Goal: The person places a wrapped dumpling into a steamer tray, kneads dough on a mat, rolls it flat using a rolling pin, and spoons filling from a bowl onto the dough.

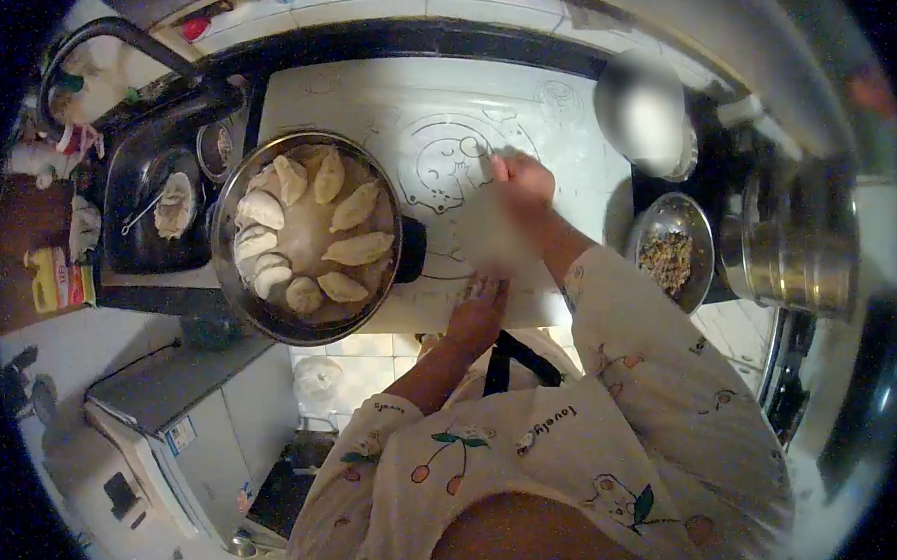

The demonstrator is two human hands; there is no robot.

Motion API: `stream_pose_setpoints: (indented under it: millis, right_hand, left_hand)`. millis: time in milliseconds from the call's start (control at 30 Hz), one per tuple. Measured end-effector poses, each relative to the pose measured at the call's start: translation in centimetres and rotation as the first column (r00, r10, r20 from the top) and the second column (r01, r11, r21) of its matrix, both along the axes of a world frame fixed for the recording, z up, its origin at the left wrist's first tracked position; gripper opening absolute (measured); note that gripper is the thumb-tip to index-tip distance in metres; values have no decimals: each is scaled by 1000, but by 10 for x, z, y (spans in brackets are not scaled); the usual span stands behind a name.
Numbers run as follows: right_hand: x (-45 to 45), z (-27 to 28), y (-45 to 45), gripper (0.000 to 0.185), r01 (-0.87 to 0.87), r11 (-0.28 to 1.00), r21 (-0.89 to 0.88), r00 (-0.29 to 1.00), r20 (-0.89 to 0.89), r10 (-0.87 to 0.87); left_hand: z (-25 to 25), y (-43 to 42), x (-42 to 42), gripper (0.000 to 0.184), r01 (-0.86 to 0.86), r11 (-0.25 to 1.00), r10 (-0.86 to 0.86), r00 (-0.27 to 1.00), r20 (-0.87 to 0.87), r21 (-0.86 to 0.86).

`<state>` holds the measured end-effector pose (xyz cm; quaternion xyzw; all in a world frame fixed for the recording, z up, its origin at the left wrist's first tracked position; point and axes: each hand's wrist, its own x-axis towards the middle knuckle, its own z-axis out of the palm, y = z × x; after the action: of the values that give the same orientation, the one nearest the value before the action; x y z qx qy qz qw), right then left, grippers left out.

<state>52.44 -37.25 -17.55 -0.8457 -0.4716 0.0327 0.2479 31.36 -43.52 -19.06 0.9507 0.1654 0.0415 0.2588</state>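
Right hand (526, 183) curled, left hand (478, 314) nearer the body; blur hides any grip, I can't tell. Dumplings (359, 249) ring the pan (318, 333) leftward. Shaping, I'd judge; next wants careful pinching.

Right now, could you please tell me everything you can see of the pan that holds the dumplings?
The pan is round, wide and lidless, with a shiny, metal-looking rim and a pale brownish inside. A short dark handle juts from its right side. It sits open side up at the left of the white mat, near the dark sink. Pale folded dumplings lie in a ring inside, leaving the middle bare. Neither the left hand nor the right hand touches it.
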Motion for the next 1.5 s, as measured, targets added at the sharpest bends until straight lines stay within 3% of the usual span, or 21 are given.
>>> stream_pose_setpoints:
  millis: [67,133,267,400,467,533,600,667,767,867,967,1000,1067,1167,1200,1267,1367,1467,1500]
  right_hand:
    - [-19,25,-7,52,17,995,-101,992,-122,-29]
    - [-38,9,-35,51,91,972,-217,990,-89,-112]
    - [-72,-17,-63,49,17,998,-62,976,217,-3]
    - [-35,-46,-34,48,-91,996,-11,972,218,91]
    - [-14,-41,-13,48,-53,997,58,979,199,40]
    - [-14,-14,5,48,97,983,155,988,104,-113]
    - [-23,7,6,48,122,993,8,993,3,-122]
    - [-39,27,-9,47,82,984,-157,995,-49,-90]
    - [-77,32,-44,34,99,978,-181,995,-10,-103]
    - [-77,6,-52,25,99,984,-149,993,70,-90]
    - [-49,-16,-33,17,-28,952,-304,978,187,89]
    - [-43,-14,-20,40,-164,948,274,958,274,87]
    - [-21,-30,1,39,-9,996,87,968,250,-13]
    - [-23,2,12,40,95,993,-72,992,89,-89]
    - [-28,17,11,40,105,988,-111,994,10,-105]
    - [-47,28,-9,42,86,977,-194,996,39,-80]
    - [-74,16,-52,43,24,972,-233,997,83,-4]
    - [-75,5,-54,25,56,916,-397,997,-20,-69]
    - [-70,0,-43,29,69,967,-244,995,84,-50]
  left_hand:
    - [-2,3,0,63,9,1000,-10,1000,-26,-9]
    - [-5,5,3,63,34,998,-36,999,-31,-45]
    - [15,11,1,49,-22,990,18,999,-30,-136]
    - [0,3,-3,63,72,988,-85,992,-98,-134]
    - [-18,1,6,63,56,993,-62,997,-54,-101]
    - [-42,-11,4,63,-18,987,9,998,-56,-161]
    - [-46,-6,5,62,-27,991,19,998,-64,-128]
    - [4,11,3,61,46,998,-49,994,-97,-42]
    - [-10,11,4,52,-16,999,20,991,135,-29]
    - [-10,11,0,53,-19,991,11,998,-63,-130]
    - [0,14,-2,55,78,996,-77,996,-35,33]
    - [-2,10,-1,55,46,998,-47,999,10,31]
    - [-7,8,3,55,-29,999,25,994,107,39]
    - [1,16,5,50,10,983,-10,1000,-5,181]
    - [-2,18,6,50,9,987,-14,999,31,158]
    - [-13,18,10,48,16,995,-26,994,108,98]
    - [7,20,7,45,-57,962,31,995,-99,-268]
    - [-12,18,-2,44,50,996,-44,996,73,-79]
    - [-14,19,0,44,14,998,-5,991,137,-65]
